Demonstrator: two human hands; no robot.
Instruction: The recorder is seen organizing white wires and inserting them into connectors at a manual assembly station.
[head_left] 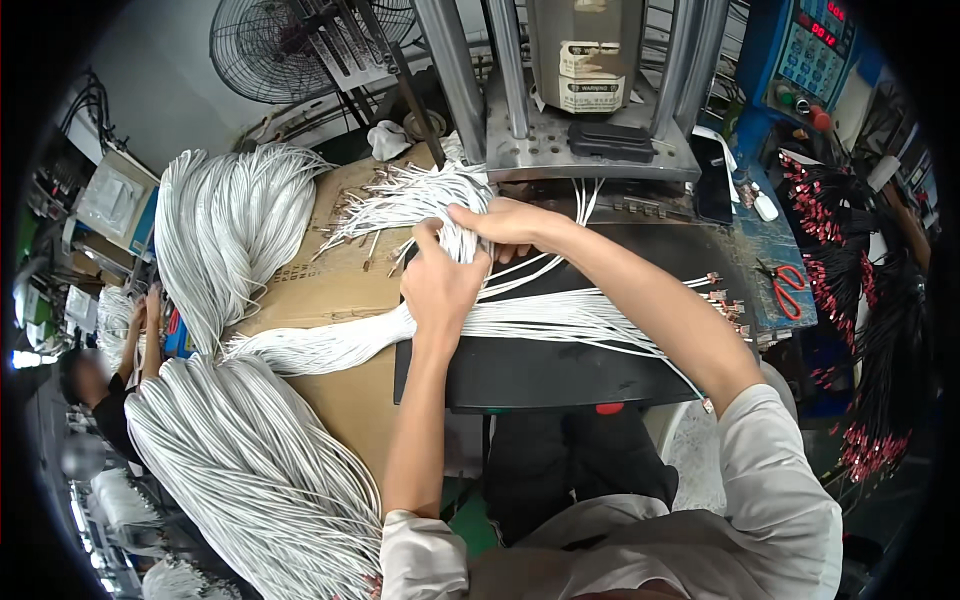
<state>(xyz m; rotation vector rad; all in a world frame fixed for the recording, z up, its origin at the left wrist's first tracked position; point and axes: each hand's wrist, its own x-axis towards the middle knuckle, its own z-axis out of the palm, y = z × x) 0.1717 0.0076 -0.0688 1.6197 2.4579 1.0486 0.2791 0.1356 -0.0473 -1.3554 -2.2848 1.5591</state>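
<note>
A thick bunch of white cables with small connector ends fanning to the left lies at the middle of the bench. Around its right part my left hand is closed, thumb up against the cables. My right hand is closed on the same bunch from the other side; its fingertips are partly hidden. Just below my hands a second bundle of white cables stretches across a black work surface, its connector ends at the right. A few white strands run from my hands up toward the metal press.
Large coils of white cable and more white cable are piled at left on brown cardboard. Red-handled scissors and a dark phone lie at right. Black cables with red ends hang beyond. Another person works far left.
</note>
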